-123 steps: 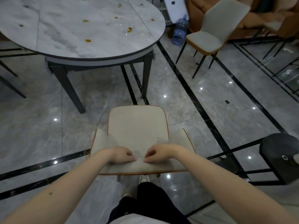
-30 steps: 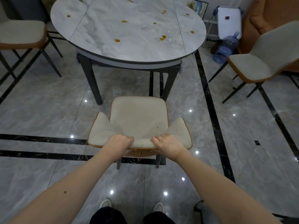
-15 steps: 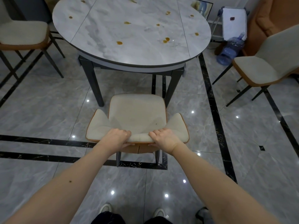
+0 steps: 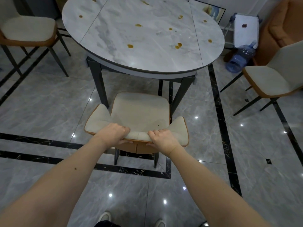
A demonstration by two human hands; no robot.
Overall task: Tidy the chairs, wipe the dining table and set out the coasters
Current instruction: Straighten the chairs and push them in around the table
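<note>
Pushed nearer the stained table (image 4: 142, 35) at twelve o'clock: chair (image 4: 139, 112), backrest gripped by left hand (image 4: 114, 133) and right hand (image 4: 162, 139), fingers curled over.

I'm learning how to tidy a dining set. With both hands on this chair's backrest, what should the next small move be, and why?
Probably a short push straight forward. The left hand and right hand both grip the top of the chair backrest, and its seat front sits between the legs of the dining table, barely under the edge, so it looks only partly tucked in.
</note>
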